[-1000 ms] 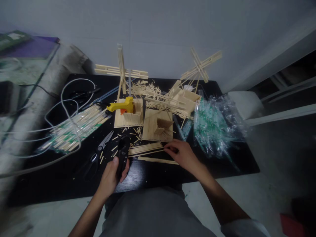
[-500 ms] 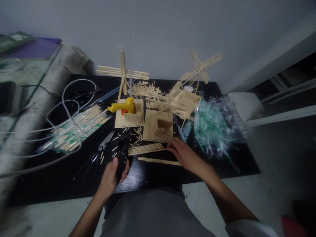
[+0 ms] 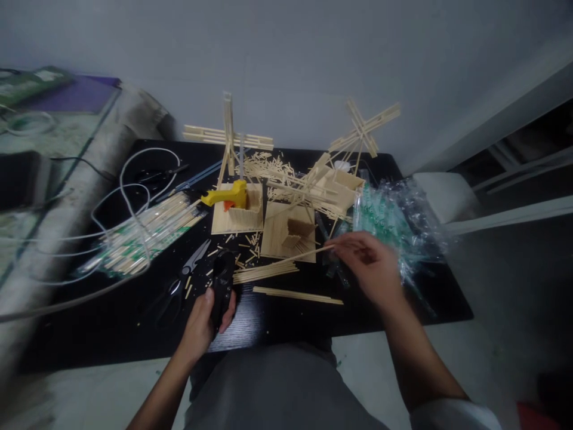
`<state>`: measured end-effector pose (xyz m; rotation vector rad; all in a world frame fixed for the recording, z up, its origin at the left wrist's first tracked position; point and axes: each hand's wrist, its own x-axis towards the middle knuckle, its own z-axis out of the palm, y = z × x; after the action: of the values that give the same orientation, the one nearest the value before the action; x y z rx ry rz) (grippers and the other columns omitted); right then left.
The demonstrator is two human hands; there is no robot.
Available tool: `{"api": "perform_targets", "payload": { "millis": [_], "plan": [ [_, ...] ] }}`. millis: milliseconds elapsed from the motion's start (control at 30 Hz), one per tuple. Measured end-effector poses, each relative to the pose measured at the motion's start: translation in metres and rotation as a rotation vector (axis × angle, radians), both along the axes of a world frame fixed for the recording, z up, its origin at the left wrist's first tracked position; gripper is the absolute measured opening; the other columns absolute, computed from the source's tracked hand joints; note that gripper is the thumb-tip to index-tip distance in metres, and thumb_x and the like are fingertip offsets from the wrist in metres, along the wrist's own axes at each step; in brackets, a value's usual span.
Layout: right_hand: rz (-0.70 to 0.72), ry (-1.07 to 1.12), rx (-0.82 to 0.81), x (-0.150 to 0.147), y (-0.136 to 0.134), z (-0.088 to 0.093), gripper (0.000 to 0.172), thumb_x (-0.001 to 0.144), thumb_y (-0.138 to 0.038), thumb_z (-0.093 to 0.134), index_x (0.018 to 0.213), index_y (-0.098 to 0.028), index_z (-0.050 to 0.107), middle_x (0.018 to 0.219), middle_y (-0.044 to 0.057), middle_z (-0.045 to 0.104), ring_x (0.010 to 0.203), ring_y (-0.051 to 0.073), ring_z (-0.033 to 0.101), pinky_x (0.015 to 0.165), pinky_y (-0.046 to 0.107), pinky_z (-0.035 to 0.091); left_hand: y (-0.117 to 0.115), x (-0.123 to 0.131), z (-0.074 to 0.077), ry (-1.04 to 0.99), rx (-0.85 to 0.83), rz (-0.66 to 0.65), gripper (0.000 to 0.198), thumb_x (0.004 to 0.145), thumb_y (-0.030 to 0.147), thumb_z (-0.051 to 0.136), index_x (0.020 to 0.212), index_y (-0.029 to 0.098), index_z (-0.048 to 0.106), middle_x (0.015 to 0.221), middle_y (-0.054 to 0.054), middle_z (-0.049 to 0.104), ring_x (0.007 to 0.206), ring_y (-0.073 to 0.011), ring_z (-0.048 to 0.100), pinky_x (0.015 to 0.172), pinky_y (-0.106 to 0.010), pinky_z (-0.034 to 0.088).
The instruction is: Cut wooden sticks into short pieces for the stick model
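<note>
My left hand (image 3: 203, 316) is closed around a black hand tool (image 3: 222, 283) near the front of the table; its exact kind is too dark to make out. In my right hand (image 3: 371, 266), the fingertips pinch the right end of a thin wooden stick (image 3: 308, 254). That stick slants up to the right above a small bundle of similar sticks (image 3: 266, 273). Nearer the front edge, a few more sticks (image 3: 298, 295) lie side by side. Just beyond the bundle is a square stick-built base (image 3: 275, 233) with a low curved wall on it.
Scissors (image 3: 185, 270) lie open left of my left hand. A yellow glue gun (image 3: 226, 195) rests on another wooden base (image 3: 221, 221). Stick crosses (image 3: 228, 137) stand at the back. Bagged sticks (image 3: 143, 239) and a white cable (image 3: 129, 203) are left, crumpled plastic wrappers (image 3: 380, 209) right.
My right hand has moved right and up, drawing one stick's right end away from the bundle. My left hand keeps the black tool in nearly the same place.
</note>
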<state>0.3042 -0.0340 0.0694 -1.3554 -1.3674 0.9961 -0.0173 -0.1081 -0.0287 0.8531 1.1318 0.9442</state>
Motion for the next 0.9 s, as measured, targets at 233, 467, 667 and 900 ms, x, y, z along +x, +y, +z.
{"api": "perform_targets", "payload": {
  "millis": [233,467,667,900],
  "plan": [
    [-0.055,0.331,-0.062,-0.026,0.01,0.004,0.032,0.083,-0.048,0.08,0.102,-0.028,0.066,0.087,0.003,0.074,0.076,0.021,0.073,0.069,0.035,0.061,0.001,0.002,0.003,-0.036,0.008,0.003,0.069,0.095,0.076,0.039,0.071,0.016,0.061,0.048,0.001,0.048,0.042,-0.0117,0.039,0.046,-0.028,0.031],
    [0.318,0.384,-0.373,-0.085,-0.003,-0.021,0.033,0.082,-0.051,0.08,0.09,-0.019,0.073,0.071,0.0,0.071,0.044,0.007,0.046,0.042,0.022,0.035,0.002,0.002,0.001,-0.079,-0.032,0.023,0.065,0.091,0.075,0.047,0.076,0.014,0.064,0.05,0.0,0.051,0.04,-0.0113,0.04,0.044,-0.027,0.032],
    [0.319,0.218,-0.344,-0.102,-0.004,-0.028,0.033,0.084,-0.049,0.079,0.076,-0.02,0.066,0.065,-0.001,0.07,0.06,0.014,0.065,0.062,0.026,0.053,0.001,0.003,0.004,-0.045,-0.015,0.017,0.065,0.094,0.073,0.045,0.078,0.013,0.066,0.052,0.001,0.052,0.043,-0.0116,0.041,0.047,-0.027,0.035],
    [0.289,0.163,-0.197,-0.098,-0.004,-0.035,0.022,0.089,-0.044,0.074,0.097,-0.023,0.076,0.094,0.004,0.078,0.089,0.021,0.073,0.082,0.036,0.059,-0.001,0.007,0.006,0.226,0.135,-0.082,0.06,0.103,0.065,0.036,0.087,0.016,0.068,0.051,0.001,0.054,0.049,-0.0161,0.05,0.058,-0.029,0.042]
  ]
}}
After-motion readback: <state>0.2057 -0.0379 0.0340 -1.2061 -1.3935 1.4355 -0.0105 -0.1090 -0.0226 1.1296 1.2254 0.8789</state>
